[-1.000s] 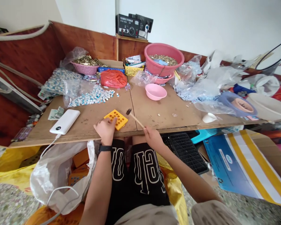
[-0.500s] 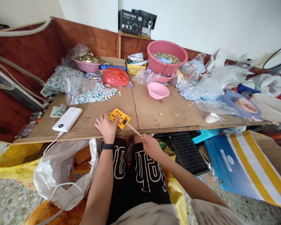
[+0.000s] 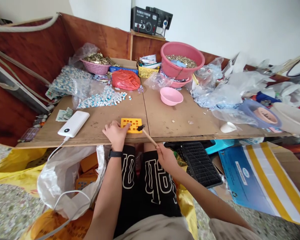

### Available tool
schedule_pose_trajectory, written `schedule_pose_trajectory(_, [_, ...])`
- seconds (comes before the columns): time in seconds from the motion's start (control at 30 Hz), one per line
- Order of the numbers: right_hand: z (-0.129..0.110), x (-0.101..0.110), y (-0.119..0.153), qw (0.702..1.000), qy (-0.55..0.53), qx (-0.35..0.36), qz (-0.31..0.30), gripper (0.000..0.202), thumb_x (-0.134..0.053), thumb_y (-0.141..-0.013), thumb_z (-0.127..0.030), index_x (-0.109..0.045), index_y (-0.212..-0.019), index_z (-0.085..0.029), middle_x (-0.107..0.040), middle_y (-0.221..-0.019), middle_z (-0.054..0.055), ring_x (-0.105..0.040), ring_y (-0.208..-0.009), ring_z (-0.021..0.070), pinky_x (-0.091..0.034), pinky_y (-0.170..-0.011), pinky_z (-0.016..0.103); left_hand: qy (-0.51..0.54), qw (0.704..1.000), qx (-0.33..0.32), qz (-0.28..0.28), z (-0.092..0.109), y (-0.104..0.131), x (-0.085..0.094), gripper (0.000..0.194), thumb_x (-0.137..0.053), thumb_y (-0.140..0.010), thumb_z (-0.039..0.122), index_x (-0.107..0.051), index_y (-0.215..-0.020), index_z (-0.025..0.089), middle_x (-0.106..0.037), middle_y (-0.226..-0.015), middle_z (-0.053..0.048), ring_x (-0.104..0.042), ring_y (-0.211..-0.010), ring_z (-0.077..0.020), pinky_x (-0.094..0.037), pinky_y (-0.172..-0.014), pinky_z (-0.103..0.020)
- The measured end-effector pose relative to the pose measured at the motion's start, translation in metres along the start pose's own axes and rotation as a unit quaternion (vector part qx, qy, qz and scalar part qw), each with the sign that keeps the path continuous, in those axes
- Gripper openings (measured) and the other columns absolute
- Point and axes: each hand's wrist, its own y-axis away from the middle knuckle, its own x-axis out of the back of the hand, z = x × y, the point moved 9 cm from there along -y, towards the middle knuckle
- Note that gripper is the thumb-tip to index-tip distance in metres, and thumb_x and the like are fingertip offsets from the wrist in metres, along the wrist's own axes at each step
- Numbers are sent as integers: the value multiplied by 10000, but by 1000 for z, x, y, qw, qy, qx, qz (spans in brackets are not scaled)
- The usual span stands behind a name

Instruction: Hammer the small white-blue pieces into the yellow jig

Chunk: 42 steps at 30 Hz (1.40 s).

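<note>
Left hand [image 3: 115, 134] pressing yellow gridded plate [image 3: 131, 122] at tabletop's [image 3: 110, 123] front edge; plate looks light, stiff, best pinned by its rim. Right hand [image 3: 166, 159] gripping brush [image 3: 150, 138] by slim wooden handle; dark bristles probably soft, flexible.

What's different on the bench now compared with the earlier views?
The yellow plate has turned from a slant to lie roughly square with the bench edge. The brush first came in over the plate; its dark tip has since shifted right, to the plate's right edge. Nothing was grasped or released: the left hand stays on the plate, the right hand on the brush.
</note>
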Motion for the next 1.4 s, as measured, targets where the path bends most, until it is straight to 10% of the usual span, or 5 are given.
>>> schedule_pose_trajectory(0.67, [-16, -12, -18, 998, -27, 60, -8, 443, -351, -1234, -443, -724, -1149, -220, -760, -885, 88, -711, -791, 270, -477, -746, 326, 44, 999, -8, -9, -4, 7, 1, 496, -584, -1073, 606, -693, -741, 253, -753, -834, -156, -655, -1096, -411, -398, -1122, -582])
schedule_pose_trajectory(0.87, [22, 22, -47, 994, -82, -29, 66, 551, -320, -1240, -549, -751, -1233, -206, -743, -826, 59, -720, -755, 255, -505, -767, 322, 83, 982, -163, -48, 2, 10, 8, 684, -832, -920, 667, -732, -1476, 282, -670, -1631, -174, -541, -1531, -448, -308, -1346, -623])
schedule_pose_trajectory(1.0, [48, 28, -84, 995, -14, -82, 55, 514, -346, -1228, -473, -764, -1254, -176, -813, -981, 121, -766, -914, 285, -526, -849, 339, 61, 967, -223, -110, 10, 17, -2, 751, -974, -780, 497, -748, -1474, 317, -685, -1623, -144, -572, -1502, -460, -168, -1427, -674])
schedule_pose_trajectory(1.13, [64, 18, -113, 987, 73, -144, -6, 503, -345, -1247, -422, -765, -1303, -149, -841, -1129, 173, -778, -1030, 306, -511, -881, 346, 129, 973, -190, -33, 14, 25, 18, 818, -962, -824, 566, -687, -1540, 280, -711, -1509, -172, -576, -1457, -456, -385, -1327, -605])
schedule_pose_trajectory(1.4, [60, 8, -112, 977, 127, -161, -65, 477, -332, -1276, -445, -677, -1463, -172, -845, -1192, 183, -797, -1035, 318, -501, -892, 364, 189, 965, -153, 99, 21, 41, 34, 1138, -1035, -727, 671, -492, -1619, 219, -491, -1604, -254, -474, -1577, -506, -397, -1332, -636])
